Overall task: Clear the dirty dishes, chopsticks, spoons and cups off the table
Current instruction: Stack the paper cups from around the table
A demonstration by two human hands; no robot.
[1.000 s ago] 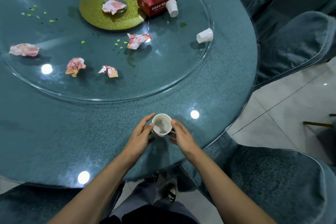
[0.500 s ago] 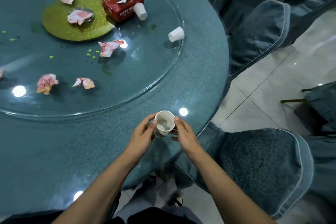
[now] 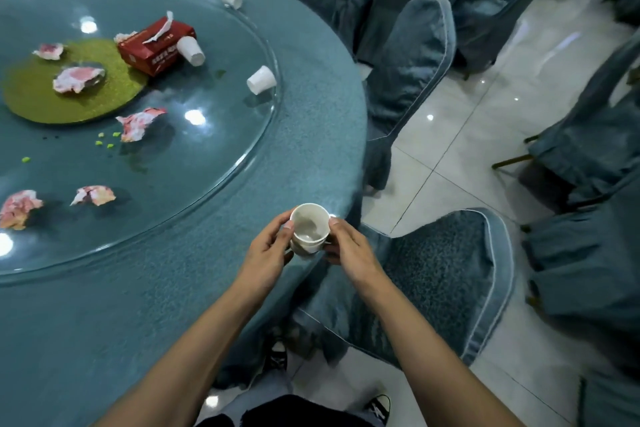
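While left hand [image 3: 266, 253], right hand [image 3: 350, 250] hold cup [image 3: 309, 226], tipped cups [image 3: 261, 80] litter turntable [image 3: 214, 152].

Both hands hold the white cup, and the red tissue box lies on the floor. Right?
Not the floor: the head view shows the red cardboard tissue box on the round glass turntable. Left hand and right hand hold the small white cup.

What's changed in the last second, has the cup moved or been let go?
The left hand and right hand still hold the white cup between their fingers and have carried it right, from over the table to its edge. Nothing was let go. The tipped cups, red tissue box and crumpled napkins lie as before.
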